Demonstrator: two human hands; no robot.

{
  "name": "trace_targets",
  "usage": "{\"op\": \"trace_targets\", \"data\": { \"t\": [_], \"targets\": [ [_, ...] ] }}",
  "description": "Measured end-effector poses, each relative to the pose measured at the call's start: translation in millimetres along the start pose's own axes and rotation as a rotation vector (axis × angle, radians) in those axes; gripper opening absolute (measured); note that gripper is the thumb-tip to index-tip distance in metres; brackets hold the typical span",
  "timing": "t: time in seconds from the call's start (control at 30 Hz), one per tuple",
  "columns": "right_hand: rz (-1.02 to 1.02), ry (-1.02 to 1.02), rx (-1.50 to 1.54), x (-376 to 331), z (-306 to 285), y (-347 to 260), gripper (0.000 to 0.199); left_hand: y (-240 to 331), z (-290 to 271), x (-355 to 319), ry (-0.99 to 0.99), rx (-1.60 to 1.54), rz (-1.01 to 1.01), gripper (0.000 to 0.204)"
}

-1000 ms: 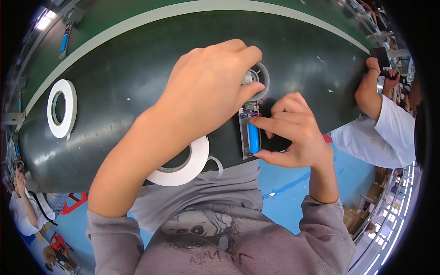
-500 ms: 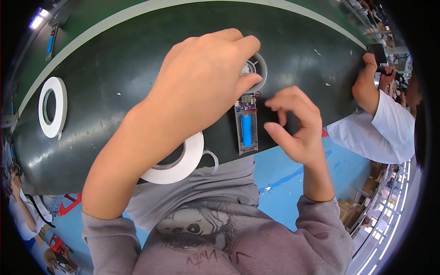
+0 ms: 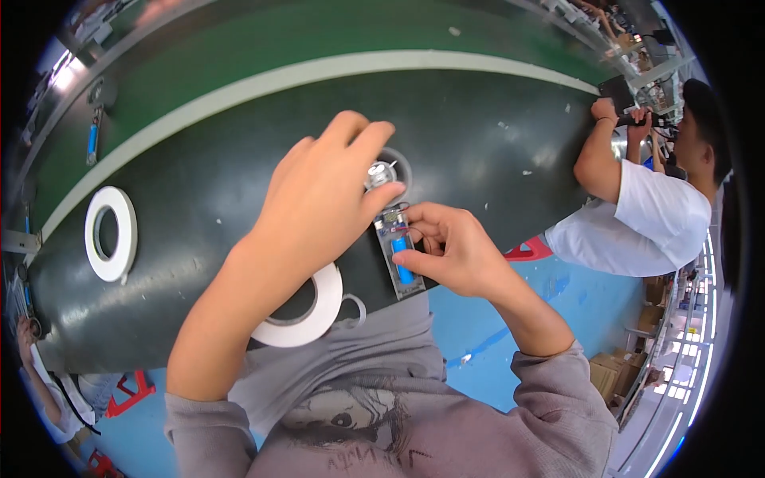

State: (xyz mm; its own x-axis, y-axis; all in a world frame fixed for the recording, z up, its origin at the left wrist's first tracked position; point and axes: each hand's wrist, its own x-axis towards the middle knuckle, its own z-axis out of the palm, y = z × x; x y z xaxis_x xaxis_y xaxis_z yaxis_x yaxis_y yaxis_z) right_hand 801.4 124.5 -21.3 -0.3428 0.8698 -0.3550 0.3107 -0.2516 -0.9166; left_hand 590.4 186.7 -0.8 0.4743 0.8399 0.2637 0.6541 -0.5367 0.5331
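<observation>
A small handheld fan with an opened grey handle lies on the dark table before me. Its round head points away from me. A blue cylindrical battery sits in the handle, below a small circuit board with thin wires. My left hand is closed round the left side of the fan head, its thumb at the head's near side. My right hand curls at the handle's right side, thumb on the battery and fingertips near the board and wires.
One roll of white tape lies under my left forearm at the table's near edge, a loose end curling out. Another white tape roll lies far left. A co-worker in a white shirt works on the right. A similar fan lies beyond the pale strip.
My right hand has moved left onto the fan's handle, its thumb coming down on the battery. My left hand stays at the fan head. The whole view has shifted, and the handle appears slightly more tilted.
</observation>
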Motion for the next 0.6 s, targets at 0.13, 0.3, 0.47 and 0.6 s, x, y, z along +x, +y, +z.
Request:
{"op": "trace_targets", "data": {
  "t": [0.13,0.3,0.47,0.6],
  "targets": [
    [-0.029,-0.140,0.333,39,-40,3,0.036,16,-32,-14,0.131,-0.178,-0.104,0.048],
    [-0.143,0.033,0.259,173,-60,-20,0.036,1,-47,-100,0.179,-0.110,-0.076,0.039],
    [-0.358,0.472,0.258,292,-87,-12,0.043,-2,-26,-143,-0.005,0.003,0.082,0.058],
    [-0.403,0.710,-0.047,278,-55,-21,0.072,1,-23,-162,-0.118,0.156,0.153,0.052]
  ]
}}
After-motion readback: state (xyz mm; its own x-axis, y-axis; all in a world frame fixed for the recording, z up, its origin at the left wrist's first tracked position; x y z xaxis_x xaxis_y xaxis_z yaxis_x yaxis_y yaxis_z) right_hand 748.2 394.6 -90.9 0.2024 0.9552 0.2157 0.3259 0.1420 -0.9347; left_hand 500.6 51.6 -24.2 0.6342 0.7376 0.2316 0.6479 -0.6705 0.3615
